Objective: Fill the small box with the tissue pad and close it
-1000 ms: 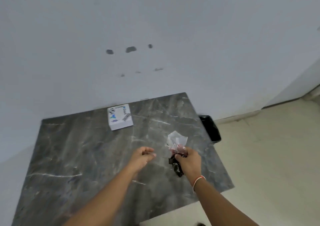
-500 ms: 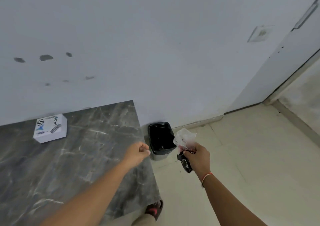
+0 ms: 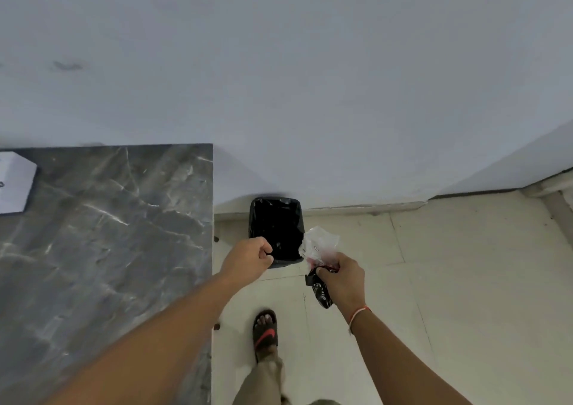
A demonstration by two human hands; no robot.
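The small white box (image 3: 14, 183) lies closed on the far left of the grey marble table (image 3: 102, 234), cut by the frame edge. My right hand (image 3: 339, 276) grips crumpled clear plastic wrapping (image 3: 319, 243) and a black wrapper (image 3: 322, 291), held just right of a black-lined waste bin (image 3: 276, 228) on the floor. My left hand (image 3: 248, 259) hovers over the bin's near left corner, fingers curled into a loose fist, with nothing visible in it. No tissue pad is visible.
The bin stands against the white wall (image 3: 279, 79), just past the table's right edge. Pale floor tiles (image 3: 449, 280) spread to the right. My sandalled foot (image 3: 265, 330) stands on the floor beside the table.
My view has swung right, so the box slid to the left edge. Both hands moved off the table toward the bin, the right still carrying the wrappers.
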